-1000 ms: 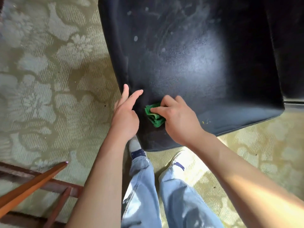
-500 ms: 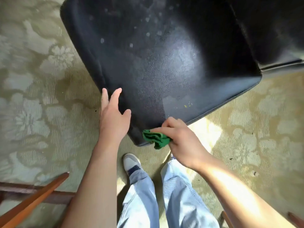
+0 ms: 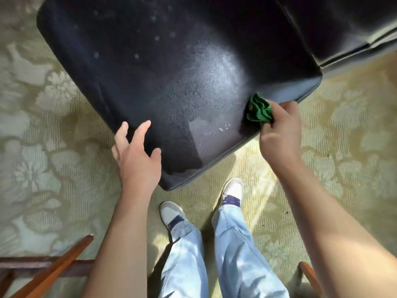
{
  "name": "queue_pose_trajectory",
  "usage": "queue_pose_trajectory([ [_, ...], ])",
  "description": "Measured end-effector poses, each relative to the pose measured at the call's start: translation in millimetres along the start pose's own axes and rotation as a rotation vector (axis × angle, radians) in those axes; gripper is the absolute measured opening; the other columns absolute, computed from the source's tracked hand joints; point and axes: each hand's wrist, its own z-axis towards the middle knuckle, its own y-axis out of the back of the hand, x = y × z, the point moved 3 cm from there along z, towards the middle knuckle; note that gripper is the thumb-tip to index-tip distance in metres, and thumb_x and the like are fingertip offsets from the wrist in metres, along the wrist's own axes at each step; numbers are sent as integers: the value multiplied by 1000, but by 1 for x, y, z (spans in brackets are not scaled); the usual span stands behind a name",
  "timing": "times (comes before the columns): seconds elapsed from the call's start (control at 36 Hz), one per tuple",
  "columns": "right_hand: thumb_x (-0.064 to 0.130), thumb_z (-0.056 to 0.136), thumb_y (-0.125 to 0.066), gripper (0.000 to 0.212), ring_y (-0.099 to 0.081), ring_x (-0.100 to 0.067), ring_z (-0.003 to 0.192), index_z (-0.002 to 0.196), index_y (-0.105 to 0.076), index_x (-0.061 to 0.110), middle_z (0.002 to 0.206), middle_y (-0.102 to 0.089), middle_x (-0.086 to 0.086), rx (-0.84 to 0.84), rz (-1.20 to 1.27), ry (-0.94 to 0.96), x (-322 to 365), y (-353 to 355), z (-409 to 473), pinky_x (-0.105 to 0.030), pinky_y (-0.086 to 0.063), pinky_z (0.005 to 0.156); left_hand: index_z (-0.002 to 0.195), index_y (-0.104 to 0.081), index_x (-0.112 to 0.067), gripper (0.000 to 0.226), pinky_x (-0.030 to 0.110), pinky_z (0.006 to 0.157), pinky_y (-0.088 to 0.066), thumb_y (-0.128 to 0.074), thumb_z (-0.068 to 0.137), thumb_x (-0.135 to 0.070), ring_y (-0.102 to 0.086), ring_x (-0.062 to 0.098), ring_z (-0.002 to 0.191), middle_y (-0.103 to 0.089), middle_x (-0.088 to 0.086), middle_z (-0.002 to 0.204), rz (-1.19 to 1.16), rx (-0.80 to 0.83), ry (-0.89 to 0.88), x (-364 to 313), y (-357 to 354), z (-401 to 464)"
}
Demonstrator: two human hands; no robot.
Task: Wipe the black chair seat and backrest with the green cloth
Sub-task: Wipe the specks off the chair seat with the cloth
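Observation:
The black chair seat point(image 3: 163, 82) fills the upper half of the head view, dusty with pale spots and small yellow crumbs near its front edge. The backrest point(image 3: 335, 24) shows at the top right. My right hand point(image 3: 281, 134) grips the bunched green cloth point(image 3: 258, 108) against the seat's front edge, near the right corner. My left hand point(image 3: 137, 155) rests with spread, straight fingers on the seat's near left corner.
A pale green flowered carpet point(image 3: 43, 147) covers the floor around the chair. My legs in light jeans and grey-white shoes point(image 3: 171, 214) stand just below the seat corner. Brown wooden furniture pieces point(image 3: 53, 269) lie at the bottom left, another at the bottom right.
My right hand has carried the cloth from the seat's near corner rightward along the front edge toward the right corner. My left hand stays at the near left corner.

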Motion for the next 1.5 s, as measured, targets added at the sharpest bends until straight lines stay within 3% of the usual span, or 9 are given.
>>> queue_pose_trajectory([
  [0.14, 8, 68, -41, 66, -52, -34, 94, 130, -60, 21, 109, -51, -9, 39, -44, 28, 9, -24, -7, -39, -44, 90, 142, -46, -45, 61, 36, 113, -28, -65, 93, -14, -25, 25, 146, -17, -7, 164, -18, -2, -12, 3, -2, -2],
  [0.28, 2, 79, -46, 59, -43, -29, 95, 133, -56, 24, 109, -46, -5, 246, -183, 204, 36, -50, -42, -35, -45, 78, 147, -40, -46, 62, 44, 121, -24, -60, 97, -16, -18, 27, 150, -11, -7, 167, -15, 66, -12, 7, -2, -2],
  [0.36, 8, 78, -41, 58, -43, -29, 91, 132, -56, 24, 108, -47, -4, 364, -219, 324, 44, -61, -61, -45, -51, 70, 147, -41, -46, 63, 48, 121, -25, -61, 96, -16, -22, 32, 149, -13, -4, 167, -10, 71, -20, 9, 0, 1],
  [0.53, 15, 75, -25, 64, -44, -24, 87, 129, -59, 24, 99, -47, 0, 564, -139, 504, 57, -72, -100, -45, -50, 68, 147, -40, -47, 62, 43, 120, -25, -60, 97, -16, -20, 27, 149, -12, -7, 167, -1, 80, -18, 7, 7, 4],
  [0.78, 8, 74, -40, 61, -50, -27, 95, 128, -60, 28, 100, -44, 3, 141, -48, 288, 70, -39, -30, -41, -49, 79, 145, -41, -50, 59, 27, 103, -21, -50, 100, -13, -17, 20, 145, -13, -14, 165, -9, 81, -30, 10, 9, 4],
  [1.0, 6, 79, -37, 59, -43, -29, 89, 130, -59, 26, 105, -50, -6, 172, -260, 303, 77, -63, -24, -41, -49, 72, 144, -43, -50, 61, 39, 115, -29, -50, 98, -10, -21, 19, 141, -16, -12, 164, -48, 47, -45, 15, 5, 7],
  [1.19, 6, 76, -36, 62, -43, -29, 88, 130, -60, 27, 105, -51, -4, 304, -298, 403, 85, -80, -46, -43, -51, 68, 147, -40, -49, 68, 30, 118, -18, -47, 96, -4, -15, 19, 147, -12, -11, 167, -76, 57, -58, 21, 3, 9],
  [1.33, 22, 79, -18, 63, -42, -26, 88, 125, -60, 29, 100, -48, 0, 445, -358, 550, 98, -89, -81, -37, -48, 56, 145, -43, -49, 66, 23, 112, -17, -46, 96, -5, -21, 20, 143, -15, -14, 166, -76, 57, -70, 25, 10, 16],
  [1.5, 7, 84, -49, 52, -42, -23, 91, 125, -61, 37, 96, -42, 2, 732, -451, 745, 95, -96, -123, -35, -43, 54, 144, -51, -37, 61, 21, 117, -18, -45, 96, 1, -29, 16, 138, -27, -19, 162, -189, 81, -120, 45, 21, 23],
])
